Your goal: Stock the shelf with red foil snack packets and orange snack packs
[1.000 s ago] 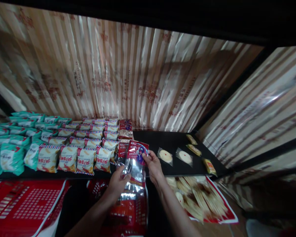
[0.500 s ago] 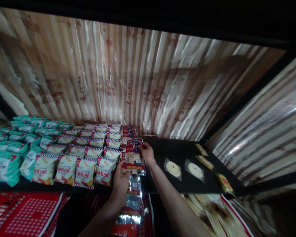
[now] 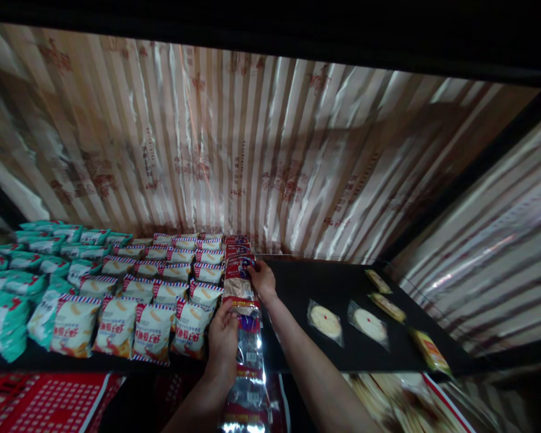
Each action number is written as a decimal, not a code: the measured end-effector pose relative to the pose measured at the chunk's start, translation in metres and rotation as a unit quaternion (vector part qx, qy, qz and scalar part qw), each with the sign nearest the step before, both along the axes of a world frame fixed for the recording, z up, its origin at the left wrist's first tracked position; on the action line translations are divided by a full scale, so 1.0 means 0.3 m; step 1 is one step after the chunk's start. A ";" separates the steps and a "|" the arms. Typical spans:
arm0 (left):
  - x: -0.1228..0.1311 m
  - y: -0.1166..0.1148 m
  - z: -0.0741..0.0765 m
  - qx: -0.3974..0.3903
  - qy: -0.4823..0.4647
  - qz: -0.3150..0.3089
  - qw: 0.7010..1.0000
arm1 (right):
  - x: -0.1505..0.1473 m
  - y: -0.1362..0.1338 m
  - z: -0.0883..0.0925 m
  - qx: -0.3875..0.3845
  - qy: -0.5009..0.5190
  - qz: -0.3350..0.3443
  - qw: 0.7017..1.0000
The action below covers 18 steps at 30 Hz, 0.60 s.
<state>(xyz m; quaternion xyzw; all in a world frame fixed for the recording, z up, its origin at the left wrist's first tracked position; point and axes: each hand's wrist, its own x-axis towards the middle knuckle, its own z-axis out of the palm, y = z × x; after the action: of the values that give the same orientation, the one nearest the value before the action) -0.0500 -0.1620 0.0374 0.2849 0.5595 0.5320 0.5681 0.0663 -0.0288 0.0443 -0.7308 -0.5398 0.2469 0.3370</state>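
Note:
My right hand (image 3: 262, 279) pinches the top corner of a red snack packet (image 3: 238, 273) that lies on the black shelf (image 3: 315, 279), at the front of a row of like red packets. My left hand (image 3: 223, 340) grips the packet's lower edge, where a chain of linked silver-and-red packets (image 3: 247, 373) hangs down off the shelf front. Directly left of the packet stand rows of white shrimp-cracker bags (image 3: 151, 322).
Green snack bags (image 3: 9, 300) fill the shelf's far left. Two clear-wrapped round cakes (image 3: 327, 320) and three small yellow bars (image 3: 388, 307) lie on the right part. A striped shiny sheet (image 3: 234, 144) backs the shelf. Red baskets (image 3: 45, 400) sit below.
Both hands have pushed the red packet farther back onto the shelf and laid it flatter against the row behind. The view has shifted down slightly.

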 end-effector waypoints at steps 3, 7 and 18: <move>0.000 0.004 -0.019 0.009 0.014 -0.005 1.000 | -0.005 0.003 0.000 -0.012 -0.027 0.002 1.000; 0.006 0.007 -0.036 0.016 -0.022 0.026 0.999 | -0.011 -0.001 -0.005 -0.022 -0.053 0.002 0.998; 0.008 0.003 -0.018 -0.006 -0.090 0.055 0.994 | -0.033 -0.023 0.020 -0.047 -0.120 -0.004 0.992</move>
<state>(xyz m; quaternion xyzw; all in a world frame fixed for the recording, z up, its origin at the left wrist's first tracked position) -0.0475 -0.1611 0.0321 0.2018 0.5242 0.5825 0.5875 0.0563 -0.0356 0.0502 -0.7724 -0.5611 0.1811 0.2362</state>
